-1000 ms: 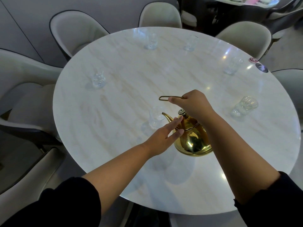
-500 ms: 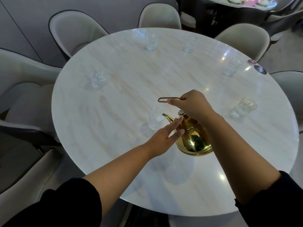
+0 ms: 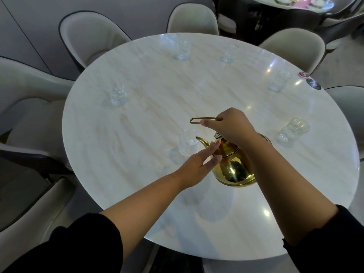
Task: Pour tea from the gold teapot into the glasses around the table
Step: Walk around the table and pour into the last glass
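Observation:
The gold teapot hangs over the round marble table, tipped so its spout points left at the rim of a clear glass. My right hand grips the thin wire handle above the pot. My left hand lies with straight fingers against the pot's shoulder near the lid knob. Several more clear glasses stand around the table: one at the left, two at the far edge, two at the right.
Cream upholstered chairs ring the table on all sides. Two small round coasters lie at the right rim. Another laid table stands at the top right.
Both hands and the teapot hold nearly the same place over the glass; the view has only shifted slightly.

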